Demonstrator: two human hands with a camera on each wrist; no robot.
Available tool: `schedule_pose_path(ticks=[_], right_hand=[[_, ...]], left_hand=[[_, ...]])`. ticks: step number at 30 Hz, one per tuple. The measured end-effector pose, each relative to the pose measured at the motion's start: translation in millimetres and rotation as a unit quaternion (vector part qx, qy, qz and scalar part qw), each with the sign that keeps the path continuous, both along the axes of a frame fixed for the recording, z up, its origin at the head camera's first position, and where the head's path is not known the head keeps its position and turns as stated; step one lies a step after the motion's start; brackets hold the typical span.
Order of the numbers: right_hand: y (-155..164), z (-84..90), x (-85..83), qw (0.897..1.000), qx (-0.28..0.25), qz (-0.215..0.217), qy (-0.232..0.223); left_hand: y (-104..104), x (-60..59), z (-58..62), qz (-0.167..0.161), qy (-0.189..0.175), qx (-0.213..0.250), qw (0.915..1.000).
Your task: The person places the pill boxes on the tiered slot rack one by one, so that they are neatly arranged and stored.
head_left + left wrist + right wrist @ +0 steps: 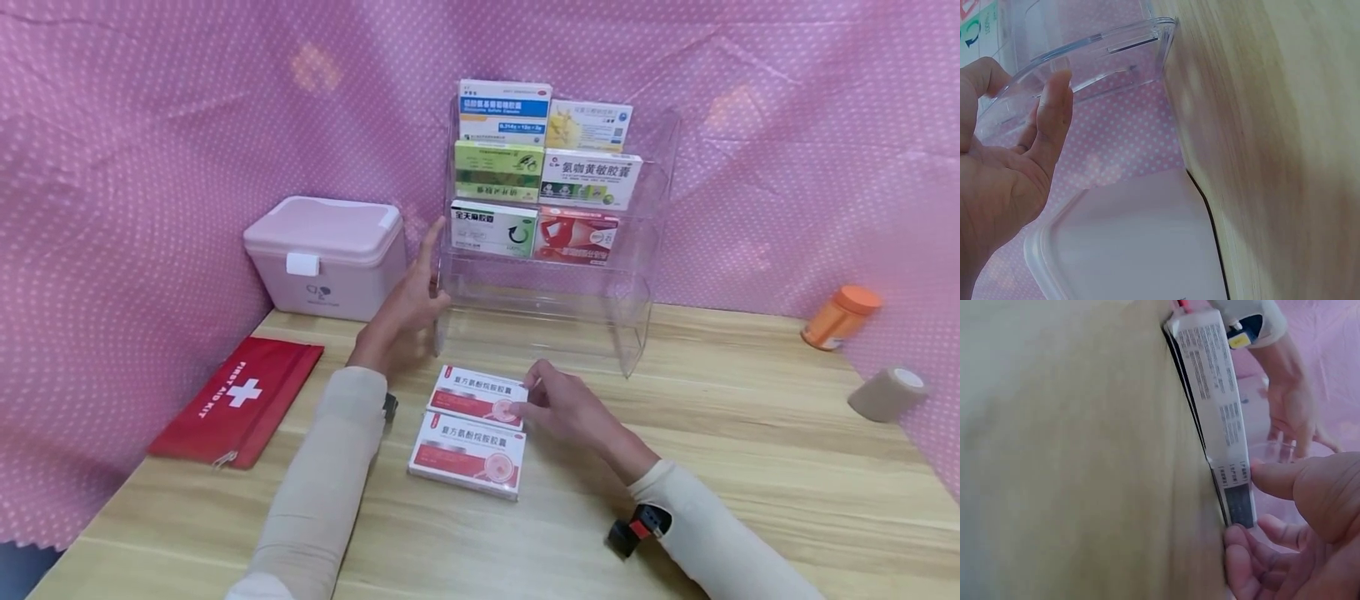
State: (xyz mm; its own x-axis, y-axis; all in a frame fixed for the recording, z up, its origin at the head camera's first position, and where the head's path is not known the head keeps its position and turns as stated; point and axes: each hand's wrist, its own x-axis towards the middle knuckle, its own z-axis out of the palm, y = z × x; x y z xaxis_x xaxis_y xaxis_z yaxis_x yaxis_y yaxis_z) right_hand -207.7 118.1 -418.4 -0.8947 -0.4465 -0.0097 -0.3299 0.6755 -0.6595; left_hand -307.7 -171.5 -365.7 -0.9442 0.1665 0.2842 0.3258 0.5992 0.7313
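In the head view, two red-and-white medicine boxes lie flat on the table, the farther box (467, 395) right behind the nearer box (461, 454). My right hand (566, 408) pinches the right end of the farther box, its thumb above and its fingers lower at the edge (1239, 506). My left hand (408, 296) grips the left side panel of a clear acrylic display rack (540, 321), the thumb at the front edge and a finger pointing upward. In the left wrist view that panel (1097, 44) partly overlaps the fingertips.
Medicine boxes (588, 179) fill the rack's upper tiers. Left of it stand a pale pink lidded box (333, 258) and a red first aid pouch (240, 400). An orange bottle (840, 318) and a beige bandage roll (885, 394) are at the right, by the pink curtain (750, 217).
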Motion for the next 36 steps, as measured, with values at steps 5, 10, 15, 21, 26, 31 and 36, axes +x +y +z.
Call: schedule_pose_path(ticks=[5,10,15,21,26,31,36], right_hand=[[13,4.5,-4.0,0.999,0.02,0.016,-0.03],[27,12.0,-6.6,0.997,0.041,0.034,-0.056],[37,15.2,-12.0,0.993,0.047,0.044,-0.099],[42,12.5,-19.7,0.989,0.028,0.067,-0.125],[43,12.4,-22.0,0.988,0.02,0.078,-0.132],[45,12.7,-21.8,0.987,0.015,0.085,-0.135],[44,11.5,-22.5,0.987,0.019,0.105,-0.121]], left_hand=[[1,1.2,-5.0,0.001,-0.008,0.009,0.9999],[2,1.3,-6.4,-0.001,-0.007,0.011,0.9999],[2,1.6,-5.2,-0.003,-0.015,0.02,0.9997],[1,2.6,-0.5,-0.002,-0.024,0.022,0.9995],[1,3.1,2.2,-0.002,-0.024,0.026,0.9994],[1,1.7,1.6,-0.003,-0.016,0.02,0.9997],[1,0.4,-0.3,-0.001,-0.009,0.014,0.9999]])
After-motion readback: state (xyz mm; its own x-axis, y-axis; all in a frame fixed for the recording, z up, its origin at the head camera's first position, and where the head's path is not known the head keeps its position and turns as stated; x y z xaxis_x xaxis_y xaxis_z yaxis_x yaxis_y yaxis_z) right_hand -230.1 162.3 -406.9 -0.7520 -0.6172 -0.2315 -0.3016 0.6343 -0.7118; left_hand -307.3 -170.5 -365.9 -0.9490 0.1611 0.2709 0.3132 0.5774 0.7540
